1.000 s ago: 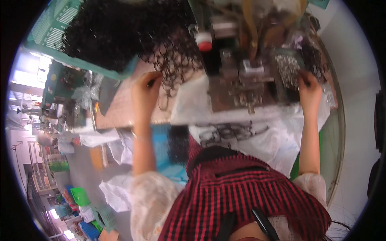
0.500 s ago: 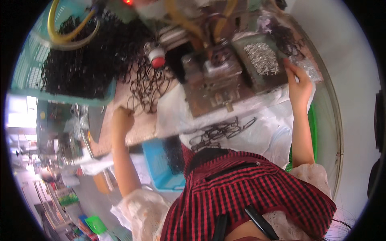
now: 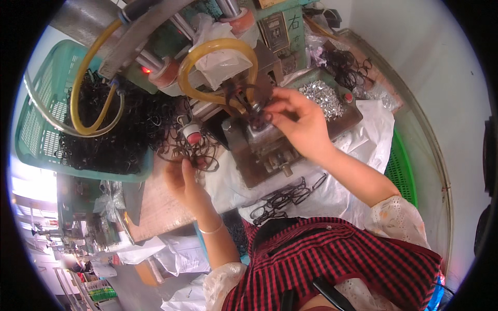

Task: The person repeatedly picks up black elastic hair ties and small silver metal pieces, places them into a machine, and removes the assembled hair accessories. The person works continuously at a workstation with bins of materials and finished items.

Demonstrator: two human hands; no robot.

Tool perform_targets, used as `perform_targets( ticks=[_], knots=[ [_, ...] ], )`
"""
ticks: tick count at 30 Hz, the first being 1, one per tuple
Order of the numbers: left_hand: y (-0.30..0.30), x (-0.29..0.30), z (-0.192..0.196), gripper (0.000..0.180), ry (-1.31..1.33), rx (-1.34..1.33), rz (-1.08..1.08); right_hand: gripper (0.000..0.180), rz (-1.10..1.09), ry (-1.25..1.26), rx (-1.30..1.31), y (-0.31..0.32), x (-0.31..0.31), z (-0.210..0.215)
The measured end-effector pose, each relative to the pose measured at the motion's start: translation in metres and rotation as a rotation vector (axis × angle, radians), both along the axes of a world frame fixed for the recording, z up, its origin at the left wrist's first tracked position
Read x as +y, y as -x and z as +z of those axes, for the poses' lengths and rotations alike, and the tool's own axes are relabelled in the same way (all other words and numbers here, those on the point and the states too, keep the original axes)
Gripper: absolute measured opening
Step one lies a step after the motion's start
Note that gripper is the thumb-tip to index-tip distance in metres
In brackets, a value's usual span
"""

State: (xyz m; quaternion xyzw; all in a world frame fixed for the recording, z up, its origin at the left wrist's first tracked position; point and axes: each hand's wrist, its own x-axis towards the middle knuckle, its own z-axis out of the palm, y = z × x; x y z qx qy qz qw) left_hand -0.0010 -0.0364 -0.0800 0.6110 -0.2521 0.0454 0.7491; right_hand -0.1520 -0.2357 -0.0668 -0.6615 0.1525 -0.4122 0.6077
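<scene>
My right hand point(image 3: 301, 122) is at the press fixture point(image 3: 262, 137), with thumb and fingers pinched around a dark eyeglass frame point(image 3: 248, 94) above the metal block. The fingers partly cover that frame. My left hand point(image 3: 188, 184) rests lower left, its fingers closed on a dark frame point(image 3: 199, 160) at the edge of a loose heap. Small silver pieces point(image 3: 321, 98) fill a shallow tray just beyond my right hand. Several more black frames point(image 3: 288, 197) lie on white sheeting close to my lap.
A green basket point(image 3: 31, 150) heaped with black frames stands left. A yellow hose point(image 3: 218, 44) loops over the fixture, below the press columns point(image 3: 228, 8). A red-capped button point(image 3: 193, 137) stands between basket and fixture. At right is a bright green basket point(image 3: 402, 166) beside the wall.
My right hand has moved left from beside the silver pieces to the fixture. My left hand has come rightward to the frames near the button. The view has shifted, showing more of the press.
</scene>
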Motion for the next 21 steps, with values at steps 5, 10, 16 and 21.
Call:
perform_targets(
  ticks=[5, 10, 16, 21],
  knots=[
    [0.013, -0.011, 0.050, 0.013, 0.173, -0.330, -0.091, 0.042, 0.072, -0.186, -0.085, -0.003, -0.001, 0.003],
    [0.017, -0.028, 0.096, 0.011, 0.088, -0.523, -0.115, 0.044, 0.167, -0.346, -0.099, -0.005, 0.007, 0.023],
    [0.044, -0.003, 0.100, 0.020, 0.214, -0.311, -0.432, 0.047, 0.085, 0.297, 0.073, 0.037, 0.002, 0.029],
    [0.071, -0.050, 0.082, 0.019, -0.060, -0.243, -0.299, 0.023, -0.600, 0.839, 0.892, 0.053, -0.075, -0.047]
  ],
)
